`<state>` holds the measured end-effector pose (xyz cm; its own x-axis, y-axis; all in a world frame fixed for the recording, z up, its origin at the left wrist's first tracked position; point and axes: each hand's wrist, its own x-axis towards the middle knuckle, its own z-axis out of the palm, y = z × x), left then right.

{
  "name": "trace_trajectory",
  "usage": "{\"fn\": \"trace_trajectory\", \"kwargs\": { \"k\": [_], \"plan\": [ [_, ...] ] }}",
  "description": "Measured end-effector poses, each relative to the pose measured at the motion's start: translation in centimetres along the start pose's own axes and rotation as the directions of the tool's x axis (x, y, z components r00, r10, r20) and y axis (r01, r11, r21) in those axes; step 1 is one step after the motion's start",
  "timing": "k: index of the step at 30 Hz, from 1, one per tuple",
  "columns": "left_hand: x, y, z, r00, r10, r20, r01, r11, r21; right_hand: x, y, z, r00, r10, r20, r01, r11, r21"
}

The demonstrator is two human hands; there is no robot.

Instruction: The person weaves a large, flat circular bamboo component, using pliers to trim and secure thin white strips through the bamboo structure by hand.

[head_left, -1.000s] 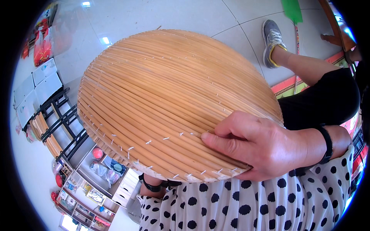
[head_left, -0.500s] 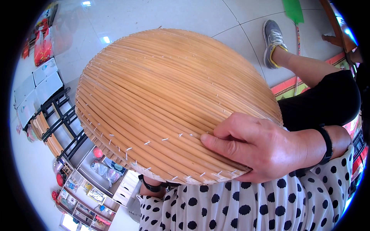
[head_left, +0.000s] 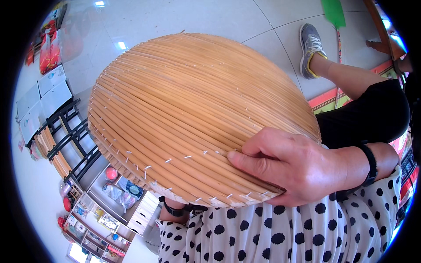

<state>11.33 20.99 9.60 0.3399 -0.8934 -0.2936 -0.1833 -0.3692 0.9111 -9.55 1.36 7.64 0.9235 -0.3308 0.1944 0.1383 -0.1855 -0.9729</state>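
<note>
A round tray (head_left: pixel 188 101) of tan stalks, sewn together with white stitches, fills the middle of the view, held tilted above my lap. Over its near right rim comes my right hand (head_left: pixel 289 166), closed, its thumb and bent index finger pressed together against the stalks beside a row of stitches. What they pinch, if anything, is hidden. A dark slit shows between stalks under the thumb. Of my left arm only the wrist with a dark band (head_left: pixel 175 212) appears below the near rim. My left hand and its fingers are out of sight behind the tray.
Beyond the tray is a pale tiled floor (head_left: pixel 184 17), with a grey sneaker (head_left: pixel 310 50) and a green fly swatter (head_left: pixel 334 12) at the far right. To the left lie a black metal frame (head_left: pixel 74 136), white boxes (head_left: pixel 55 90), and a shelf unit (head_left: pixel 98 219) holding small goods.
The tray has tilted slightly: its left rim has shifted a little right and its near rim a little up. My right hand stays almost where it was.
</note>
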Motion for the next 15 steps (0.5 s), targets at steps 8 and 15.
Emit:
{"fn": "trace_trajectory", "kwargs": {
  "k": [8, 15],
  "plan": [
    [0.55, -0.10, 0.41, 1.000, 0.008, -0.013, -0.009, 1.000, -0.021, -0.07, -0.53, 0.16, 0.996, 0.066, -0.052, -0.066, 0.998, -0.003],
    [0.64, 0.07, 0.71, 1.000, 0.000, -0.022, -0.001, 0.999, -0.042, -0.10, -0.36, 0.22, 0.996, 0.051, -0.067, -0.053, 0.998, -0.022]
  ]
}}
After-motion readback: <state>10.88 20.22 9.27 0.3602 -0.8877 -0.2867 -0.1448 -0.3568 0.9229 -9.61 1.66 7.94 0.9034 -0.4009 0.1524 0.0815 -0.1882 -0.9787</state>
